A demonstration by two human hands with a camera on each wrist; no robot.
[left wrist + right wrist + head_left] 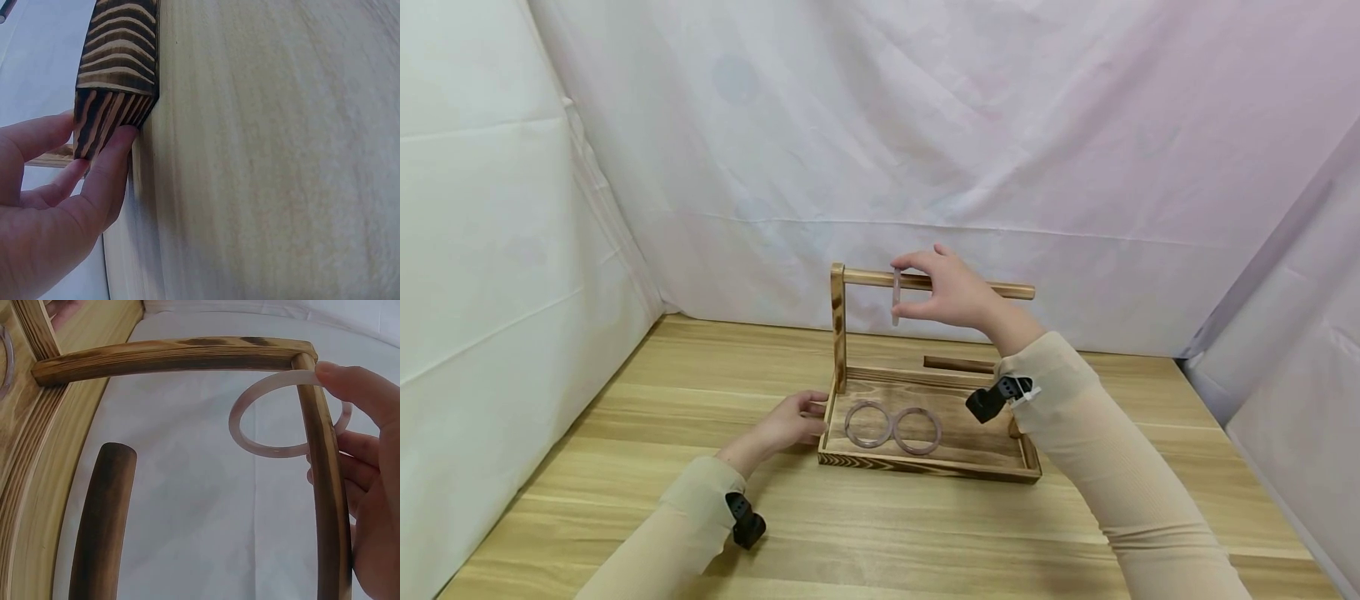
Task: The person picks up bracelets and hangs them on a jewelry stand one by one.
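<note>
Pinching bangle (235, 422) between thumb and fingers of right hand (951, 292), looped around upper rod (867, 277); right arm (1097, 450) reaching over tray (928, 470). With left hand (790, 421) lower, fingers loosely extended, touching tray's left end. Inside tray, two flat bangles (892, 428), side by side. Underneath, wooden surface (865, 533).

Pale, creased cloth (820, 150) hangs behind the grip of the right hand (955, 292) in what looks like a makeshift recording booth — a wood-grain table (850, 542) spreads below that grip, fabric side panels (482, 217) stand to its left and right, and a small black camera (987, 403) sits on the wrist beneath it.
</note>
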